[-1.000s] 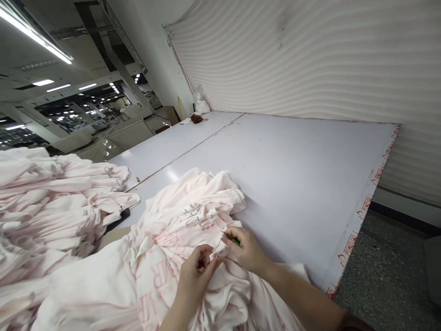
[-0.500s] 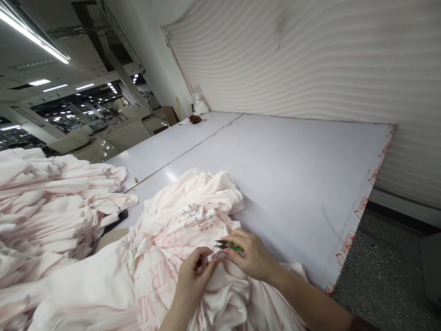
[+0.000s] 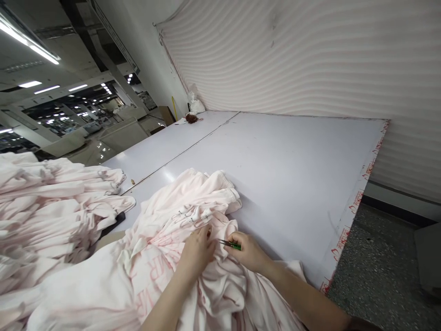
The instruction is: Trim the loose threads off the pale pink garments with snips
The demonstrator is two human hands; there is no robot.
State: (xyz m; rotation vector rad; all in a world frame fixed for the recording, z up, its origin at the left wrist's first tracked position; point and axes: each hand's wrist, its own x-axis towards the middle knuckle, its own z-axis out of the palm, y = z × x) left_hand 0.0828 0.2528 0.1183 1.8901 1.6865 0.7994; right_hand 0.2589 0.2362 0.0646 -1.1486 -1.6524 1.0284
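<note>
A pale pink garment [image 3: 220,287] with red lettering lies bunched at the table's near side. My left hand [image 3: 199,248] is closed on a fold of it, its fingertips partly hidden. Just to the right, my right hand [image 3: 250,250] is wrapped around green-handled thread snips [image 3: 231,244]. Their dark blades point left, towards my left fingers. Small dark marks show on the cloth above my left hand.
To the left is a heap of similar pale pink garments [image 3: 65,197]. The white table [image 3: 275,156] has a seam across it and red-printed tape [image 3: 354,209] along its right edge. A reddish-brown tangle [image 3: 191,118] and a white bag [image 3: 196,103] sit at the far end.
My left hand has moved up and slightly left and turned, so the printed edge it pinched no longer shows. My right hand, still holding the snips, is slightly lower and a little apart from it.
</note>
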